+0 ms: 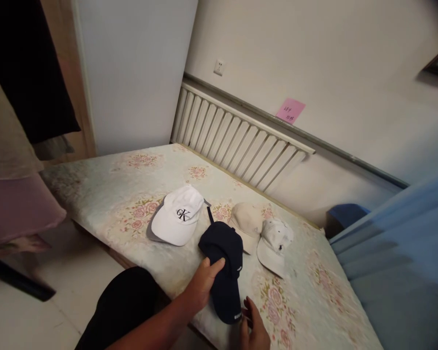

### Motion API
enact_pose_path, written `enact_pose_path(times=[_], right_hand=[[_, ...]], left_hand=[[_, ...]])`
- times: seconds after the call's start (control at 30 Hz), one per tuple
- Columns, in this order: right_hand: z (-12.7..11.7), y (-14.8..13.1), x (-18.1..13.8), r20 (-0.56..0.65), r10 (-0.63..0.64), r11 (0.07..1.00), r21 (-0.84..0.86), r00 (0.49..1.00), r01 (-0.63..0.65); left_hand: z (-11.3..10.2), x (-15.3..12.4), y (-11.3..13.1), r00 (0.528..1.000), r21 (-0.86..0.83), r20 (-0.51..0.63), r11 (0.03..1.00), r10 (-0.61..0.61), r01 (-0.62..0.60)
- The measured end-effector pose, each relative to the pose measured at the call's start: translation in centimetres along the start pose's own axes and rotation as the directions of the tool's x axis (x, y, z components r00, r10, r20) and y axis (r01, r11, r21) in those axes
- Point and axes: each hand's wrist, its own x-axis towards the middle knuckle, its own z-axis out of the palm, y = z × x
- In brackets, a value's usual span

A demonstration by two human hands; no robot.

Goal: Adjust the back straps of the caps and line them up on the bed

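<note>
A dark navy baseball cap [224, 243] is held above the bed's near edge, its brim pointing down toward me and a loose strap sticking up at the back. My left hand [204, 282] grips it near the base of the brim, thumb on top. Close beside the brim's tip is my right hand [253, 325], fingers apart; whether a fingertip touches the brim I cannot tell. Left of the navy cap lies a white cap [180, 214] with black letters, on top of a grey one. To the right rest a beige cap [247, 221] and a white cap [275, 243] with a small dark emblem.
The caps lie on a bed with a flowered cover [138, 170]. Behind it a white radiator [233, 136] runs along the wall, under a pink note [291, 111]. A blue curtain [405, 257] hangs at right; clothes [25, 73] hang at left.
</note>
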Motion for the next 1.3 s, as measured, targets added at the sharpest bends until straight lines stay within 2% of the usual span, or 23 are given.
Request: enact_pose_path(times=[0.1, 0.27, 0.37, 0.43, 0.53, 0.6, 1.07, 1.2, 1.3], right_hand=[[-0.8, -1.6, -0.5, -0.082, -0.015, 0.999, 0.04, 0.997, 0.018], [-2.5, -4.2, -1.0, -0.1, -0.047, 0.989, 0.135, 0.994, 0.061], [-3.3, -5.1, -1.3, -0.115, -0.047, 0.983, 0.172, 0.992, 0.066], [-3.6, -5.5, -1.6, -0.109, -0.052, 0.981, 0.181, 0.993, 0.071], [-3.5, -5.6, -2.2, -0.084, -0.077, 0.979, 0.185, 0.993, 0.091], [-3.4, -5.4, -2.6, -0.053, -0.077, 0.975, 0.207, 0.996, 0.087], [-4.8, -6.7, -2.4, 0.146, 0.023, 0.944, 0.322, 0.989, -0.07], [-5.4, -6.3, -1.9, 0.242, 0.068, 0.965, 0.229, 0.968, -0.125], [-5.5, -5.5, -1.7, 0.188, 0.066, 0.984, 0.152, 0.98, -0.095]], left_hand=[[1.8, -0.9, -1.1, 0.991, 0.15, -0.095, 0.985, 0.096, -0.081], [4.7, -2.7, -1.8, 0.972, 0.398, -0.066, 0.899, 0.227, -0.182], [6.2, -3.9, -1.8, 0.951, 0.408, 0.01, 0.867, 0.308, -0.285], [6.9, -4.3, -2.1, 0.948, 0.37, 0.011, 0.879, 0.319, -0.3], [7.3, -4.4, -2.8, 0.946, 0.436, -0.113, 0.871, 0.303, -0.226], [7.5, -4.3, -3.3, 0.941, 0.478, -0.157, 0.857, 0.3, -0.194], [8.5, -7.0, -3.2, 0.966, 0.432, -0.153, 0.893, 0.21, -0.126], [8.5, -7.2, -4.0, 0.986, 0.353, -0.143, 0.935, 0.085, -0.029], [8.4, -7.0, -4.5, 0.988, 0.246, -0.144, 0.969, 0.053, -0.016]])
